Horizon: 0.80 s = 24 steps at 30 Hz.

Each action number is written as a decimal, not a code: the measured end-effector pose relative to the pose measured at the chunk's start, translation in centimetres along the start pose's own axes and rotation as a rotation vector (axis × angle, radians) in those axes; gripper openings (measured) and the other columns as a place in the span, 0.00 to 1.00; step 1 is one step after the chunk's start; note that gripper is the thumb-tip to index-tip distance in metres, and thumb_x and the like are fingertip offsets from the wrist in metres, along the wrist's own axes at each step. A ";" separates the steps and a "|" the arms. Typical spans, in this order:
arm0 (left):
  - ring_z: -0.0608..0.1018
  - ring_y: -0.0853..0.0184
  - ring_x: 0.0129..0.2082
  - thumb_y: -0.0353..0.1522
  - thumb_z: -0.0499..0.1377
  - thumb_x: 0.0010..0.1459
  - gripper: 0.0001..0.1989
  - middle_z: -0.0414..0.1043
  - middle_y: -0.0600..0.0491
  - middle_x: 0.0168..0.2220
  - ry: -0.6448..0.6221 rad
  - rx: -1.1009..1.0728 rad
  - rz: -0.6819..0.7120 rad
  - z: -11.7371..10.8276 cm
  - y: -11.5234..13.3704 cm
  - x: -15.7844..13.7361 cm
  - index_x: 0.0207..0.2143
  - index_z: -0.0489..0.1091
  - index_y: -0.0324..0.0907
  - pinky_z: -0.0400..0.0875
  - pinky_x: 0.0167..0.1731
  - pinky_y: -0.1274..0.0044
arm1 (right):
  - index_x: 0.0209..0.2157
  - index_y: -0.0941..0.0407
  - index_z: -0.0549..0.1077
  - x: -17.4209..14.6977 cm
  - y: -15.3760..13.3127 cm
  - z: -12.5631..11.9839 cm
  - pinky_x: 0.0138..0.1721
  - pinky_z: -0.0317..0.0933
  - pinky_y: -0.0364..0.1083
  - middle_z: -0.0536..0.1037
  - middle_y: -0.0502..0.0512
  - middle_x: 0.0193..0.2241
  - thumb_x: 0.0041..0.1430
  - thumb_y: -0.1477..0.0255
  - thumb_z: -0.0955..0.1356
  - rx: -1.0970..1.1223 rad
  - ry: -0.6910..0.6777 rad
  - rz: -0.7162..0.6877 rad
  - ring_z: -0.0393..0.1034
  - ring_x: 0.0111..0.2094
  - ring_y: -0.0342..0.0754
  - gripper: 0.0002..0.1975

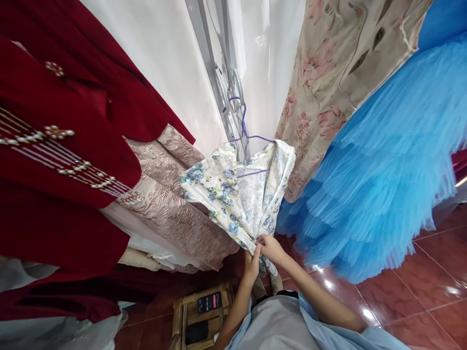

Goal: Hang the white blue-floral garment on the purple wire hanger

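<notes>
The floral garment [222, 189] hung on the purple hanger [243, 128]. Below that hanger, the left hand [251, 265] and right hand [272, 249] met, each grip pinching the garment's front. A hard downward tug could have slipped its shoulders off the hanger.

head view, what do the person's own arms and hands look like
The left hand and right hand are ungloved, and no watch or bracelet shows. The forearms are uncovered. A light blue fabric garment is worn open over a grey fabric top.
</notes>
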<state>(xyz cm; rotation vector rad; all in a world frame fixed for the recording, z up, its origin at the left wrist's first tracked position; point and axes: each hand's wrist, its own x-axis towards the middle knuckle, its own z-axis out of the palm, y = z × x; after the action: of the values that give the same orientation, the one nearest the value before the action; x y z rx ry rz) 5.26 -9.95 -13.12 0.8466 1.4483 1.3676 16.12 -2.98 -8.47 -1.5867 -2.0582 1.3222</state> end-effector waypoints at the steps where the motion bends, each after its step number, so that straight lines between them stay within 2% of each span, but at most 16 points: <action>1: 0.68 0.53 0.65 0.45 0.60 0.56 0.26 0.74 0.40 0.56 0.019 0.001 -0.015 0.0 -0.1 0.1 0.50 0.74 0.38 0.59 0.66 0.68 | 0.32 0.59 0.76 0.0 0.0 0.1 0.32 0.52 0.43 0.81 0.58 0.33 0.57 0.74 0.66 -0.021 -0.002 0.007 0.72 0.34 0.49 0.06; 4: 0.71 0.53 0.62 0.40 0.56 0.54 0.24 0.76 0.41 0.53 0.139 0.007 -0.098 -0.5 -0.2 0.8 0.50 0.73 0.37 0.64 0.63 0.67 | 0.25 0.59 0.73 0.0 0.1 0.7 0.30 0.51 0.43 0.79 0.57 0.26 0.60 0.73 0.65 -0.053 -0.049 0.019 0.70 0.30 0.48 0.11; 6: 0.73 0.53 0.60 0.37 0.55 0.53 0.24 0.77 0.41 0.52 0.188 0.003 -0.119 -1.0 -0.1 1.1 0.50 0.73 0.37 0.67 0.60 0.67 | 0.26 0.58 0.73 -0.1 0.2 1.4 0.30 0.51 0.43 0.77 0.55 0.22 0.62 0.71 0.64 -0.024 -0.072 0.023 0.70 0.28 0.48 0.12; 10: 0.73 0.54 0.60 0.36 0.55 0.52 0.24 0.77 0.42 0.53 0.168 0.004 -0.070 -1.7 0.2 1.6 0.49 0.73 0.38 0.67 0.60 0.68 | 0.32 0.57 0.72 -0.3 0.7 2.4 0.31 0.52 0.43 0.81 0.57 0.31 0.63 0.64 0.67 0.002 0.094 0.050 0.74 0.34 0.50 0.11; 12: 0.72 0.53 0.61 0.36 0.55 0.51 0.23 0.76 0.42 0.53 0.192 0.027 -0.077 -1.8 0.4 1.6 0.48 0.74 0.38 0.65 0.61 0.66 | 0.34 0.57 0.71 -0.3 1.1 2.4 0.31 0.53 0.43 0.80 0.55 0.29 0.63 0.63 0.68 0.040 0.141 0.034 0.73 0.32 0.49 0.11; 14: 0.72 0.52 0.61 0.35 0.56 0.51 0.22 0.77 0.42 0.52 0.213 0.055 -0.089 -1.8 0.6 1.7 0.47 0.74 0.38 0.63 0.63 0.65 | 0.35 0.56 0.70 -0.4 1.6 2.0 0.31 0.54 0.42 0.78 0.51 0.24 0.64 0.63 0.67 0.117 0.122 -0.023 0.71 0.27 0.47 0.10; 18: 0.74 0.52 0.60 0.32 0.62 0.47 0.20 0.78 0.43 0.50 0.105 0.082 -0.004 -2.0 1.0 1.6 0.44 0.76 0.40 0.63 0.64 0.64 | 0.31 0.55 0.69 -0.5 2.4 1.0 0.30 0.55 0.42 0.74 0.49 0.21 0.63 0.64 0.66 0.215 0.086 -0.189 0.68 0.25 0.45 0.10; 20: 0.74 0.52 0.59 0.34 0.65 0.47 0.18 0.78 0.43 0.50 0.064 0.108 0.054 -2.1 1.0 1.5 0.43 0.76 0.41 0.63 0.64 0.63 | 0.27 0.55 0.68 -0.5 2.6 0.7 0.29 0.55 0.42 0.73 0.48 0.20 0.60 0.65 0.67 0.289 0.043 -0.207 0.66 0.24 0.45 0.11; 22: 0.74 0.52 0.59 0.36 0.66 0.48 0.17 0.79 0.42 0.50 0.063 0.147 0.083 -2.1 0.7 1.6 0.42 0.76 0.41 0.63 0.63 0.62 | 0.23 0.56 0.67 -0.4 2.6 0.8 0.25 0.54 0.41 0.71 0.48 0.16 0.59 0.66 0.68 0.446 -0.065 -0.118 0.63 0.20 0.43 0.13; 24: 0.75 0.51 0.59 0.38 0.65 0.49 0.17 0.79 0.41 0.48 0.076 0.186 0.090 -2.0 0.4 1.8 0.41 0.76 0.40 0.64 0.63 0.61 | 0.22 0.56 0.66 -0.2 2.3 1.0 0.21 0.50 0.40 0.70 0.48 0.14 0.58 0.67 0.67 0.697 -0.181 0.098 0.59 0.15 0.41 0.13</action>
<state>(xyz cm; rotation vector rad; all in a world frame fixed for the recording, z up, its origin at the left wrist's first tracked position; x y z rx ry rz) 2.75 -8.86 -13.18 0.9978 1.6326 1.3585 17.10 -3.60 -10.70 -1.2842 -1.3540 1.9881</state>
